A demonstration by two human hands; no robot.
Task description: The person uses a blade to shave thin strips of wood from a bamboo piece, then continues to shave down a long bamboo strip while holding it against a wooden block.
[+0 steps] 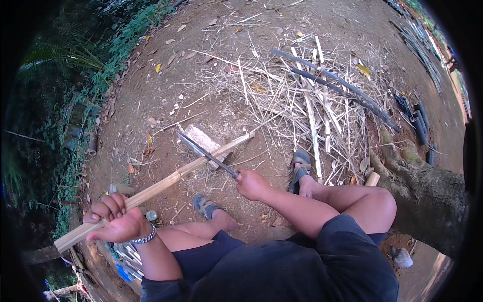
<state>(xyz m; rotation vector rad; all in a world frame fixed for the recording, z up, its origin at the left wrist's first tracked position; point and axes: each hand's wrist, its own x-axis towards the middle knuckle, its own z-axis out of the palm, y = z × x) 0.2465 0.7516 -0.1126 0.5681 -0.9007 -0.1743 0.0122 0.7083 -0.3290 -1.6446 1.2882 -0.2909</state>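
My left hand [118, 217], palm up with a metal bracelet at the wrist, has its fingers curled round a long pale bamboo strip [156, 187]. The strip runs up and to the right from my left hand and lies across a whitish wood block [202, 139] on the ground. My right hand [253, 184] is closed on the handle of a long knife [201, 151]. Its dark blade points up and to the left, crossing over the strip at the block. Whether the edge cuts into the strip I cannot tell.
Thin shavings and split strips [282, 95] are heaped ahead, with dark poles [342, 88] across them. A thick tree root [417, 176] rises at the right. My sandalled feet [207, 206] flank the block. Green plants [95, 75] edge the left side.
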